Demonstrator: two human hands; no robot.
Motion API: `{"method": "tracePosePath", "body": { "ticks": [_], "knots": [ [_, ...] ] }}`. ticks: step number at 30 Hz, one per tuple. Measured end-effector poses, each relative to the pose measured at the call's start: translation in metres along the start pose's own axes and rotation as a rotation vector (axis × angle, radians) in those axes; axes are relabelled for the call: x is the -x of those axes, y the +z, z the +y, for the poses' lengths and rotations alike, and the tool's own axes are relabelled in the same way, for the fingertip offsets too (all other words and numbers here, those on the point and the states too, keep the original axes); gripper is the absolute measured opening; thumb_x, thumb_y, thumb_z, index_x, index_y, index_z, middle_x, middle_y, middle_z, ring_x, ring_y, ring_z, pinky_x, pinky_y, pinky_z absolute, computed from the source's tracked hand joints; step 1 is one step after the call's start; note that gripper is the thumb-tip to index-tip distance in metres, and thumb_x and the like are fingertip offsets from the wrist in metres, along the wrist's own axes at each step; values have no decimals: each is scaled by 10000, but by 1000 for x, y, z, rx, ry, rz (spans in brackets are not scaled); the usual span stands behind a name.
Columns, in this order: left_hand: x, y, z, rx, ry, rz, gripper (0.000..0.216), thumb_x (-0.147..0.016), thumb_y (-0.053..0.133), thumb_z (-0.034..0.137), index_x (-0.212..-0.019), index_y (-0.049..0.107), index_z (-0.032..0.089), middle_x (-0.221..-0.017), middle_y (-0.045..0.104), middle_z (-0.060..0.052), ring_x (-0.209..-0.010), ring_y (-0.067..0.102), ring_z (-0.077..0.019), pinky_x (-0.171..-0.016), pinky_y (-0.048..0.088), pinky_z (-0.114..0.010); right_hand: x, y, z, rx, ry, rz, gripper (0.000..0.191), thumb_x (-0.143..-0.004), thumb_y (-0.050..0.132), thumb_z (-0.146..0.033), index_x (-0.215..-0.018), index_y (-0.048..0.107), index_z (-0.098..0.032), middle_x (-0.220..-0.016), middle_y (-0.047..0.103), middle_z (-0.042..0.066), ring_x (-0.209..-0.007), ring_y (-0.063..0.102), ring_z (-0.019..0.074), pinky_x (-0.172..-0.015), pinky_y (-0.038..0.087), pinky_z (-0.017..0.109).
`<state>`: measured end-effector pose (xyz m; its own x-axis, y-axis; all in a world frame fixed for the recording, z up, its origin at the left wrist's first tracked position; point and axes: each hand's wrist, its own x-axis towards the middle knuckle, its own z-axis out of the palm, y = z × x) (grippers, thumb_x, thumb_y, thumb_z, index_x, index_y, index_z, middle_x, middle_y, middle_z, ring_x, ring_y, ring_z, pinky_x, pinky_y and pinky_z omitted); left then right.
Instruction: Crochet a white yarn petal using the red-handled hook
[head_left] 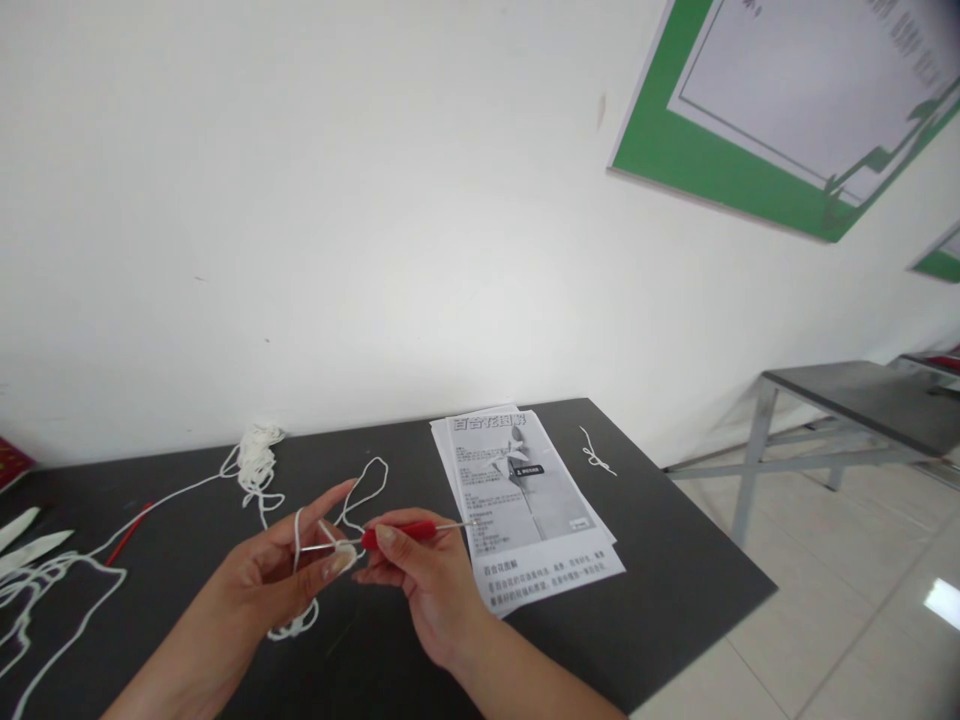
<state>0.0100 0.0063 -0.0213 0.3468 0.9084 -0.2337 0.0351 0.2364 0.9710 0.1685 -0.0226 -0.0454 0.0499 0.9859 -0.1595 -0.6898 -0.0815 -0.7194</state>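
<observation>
My right hand [424,580] grips a crochet hook [412,531] by its red handle. One thin metal end points left to my other hand, and a second metal tip sticks out to the right over the printed sheets. My left hand [274,580] pinches a small piece of white crochet work [343,555] between thumb and fingers. White yarn [298,535] wraps round its raised index finger. The hook's left end lies at the work and the wrapped yarn. A loose loop of yarn [375,462] stands above the handle, and more yarn hangs below the left hand.
Printed sheets [517,500] with a flower picture lie on the black table [660,580]. A yarn bundle [257,460] rests near the white wall. Leftwards lie a red stick [129,535], white leaf-shaped pieces [37,550] and loose yarn. A short knotted yarn [596,457] lies right.
</observation>
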Motion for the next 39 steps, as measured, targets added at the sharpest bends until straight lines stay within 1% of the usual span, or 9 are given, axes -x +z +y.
{"method": "tracePosePath", "body": {
  "ticks": [2, 4, 6, 10, 14, 19, 27, 34, 39],
  "knots": [
    [0, 0, 0, -20, 23, 13, 675, -694, 769, 407, -1323, 541, 315, -767, 634, 29, -658, 537, -149, -564, 413, -228, 0, 0, 0, 6, 2, 1, 270, -602, 861, -304, -769, 740, -129, -632, 690, 14, -572, 626, 122, -613, 579, 287],
    [0, 2, 0, -29, 31, 47, 674, -691, 764, 413, -1320, 550, 299, -734, 623, 29, -728, 568, -183, -617, 427, -248, 0, -1, 1, 13, 2, 1, 264, -606, 858, -301, -769, 741, -128, -623, 686, 11, -567, 626, 119, -615, 576, 282],
    [1, 3, -1, -51, 30, 60, 689, -702, 747, 421, -1343, 528, 294, -665, 564, 44, -668, 543, -174, -581, 404, -249, -1, -2, 1, 16, 4, 2, 253, -613, 853, -298, -764, 740, -128, -634, 692, 14, -562, 622, 113, -612, 570, 271],
    [1, 0, -4, -125, 33, -12, 738, -711, 742, 407, -1389, 468, 307, -616, 459, 66, -553, 417, -129, -508, 338, -233, -3, -3, 3, -14, 28, 2, 239, -621, 846, -302, -742, 728, -134, -619, 684, 11, -538, 603, 103, -595, 562, 261],
    [-1, -4, -5, -151, 43, -39, 729, -721, 738, 400, -1390, 461, 320, -626, 455, 63, -566, 401, -126, -505, 352, -228, -3, -2, 2, -45, 56, -3, 241, -622, 846, -308, -727, 719, -133, -593, 660, 2, -521, 579, 90, -569, 557, 245],
    [0, -5, -6, -137, 47, -48, 786, -724, 736, 402, -1428, 398, 308, -622, 441, 65, -554, 371, -120, -476, 345, -214, -3, -1, 0, -48, 60, 4, 270, -607, 852, -326, -736, 721, -129, -615, 671, 10, -529, 575, 92, -581, 564, 253],
    [-1, -4, -6, -106, 35, -44, 750, -719, 745, 368, -1403, 441, 326, -622, 439, 64, -545, 375, -118, -468, 348, -210, -3, -3, -3, -42, 35, 16, 293, -614, 849, -349, -759, 722, -129, -642, 678, 17, -541, 574, 97, -597, 567, 261],
    [1, -2, -4, -122, 48, -35, 762, -730, 724, 391, -1422, 420, 292, -620, 455, 61, -550, 388, -120, -478, 341, -214, -2, -3, -1, -26, 33, 7, 259, -638, 837, -332, -752, 720, -132, -621, 668, 4, -533, 575, 93, -598, 565, 255],
    [0, -3, -5, -107, 39, -83, 780, -742, 718, 388, -1440, 381, 301, -619, 420, 67, -543, 360, -113, -462, 315, -207, -3, -3, -1, -48, 31, -4, 242, -647, 833, -313, -740, 711, -126, -648, 673, 9, -539, 574, 88, -598, 580, 265]
  ]
}}
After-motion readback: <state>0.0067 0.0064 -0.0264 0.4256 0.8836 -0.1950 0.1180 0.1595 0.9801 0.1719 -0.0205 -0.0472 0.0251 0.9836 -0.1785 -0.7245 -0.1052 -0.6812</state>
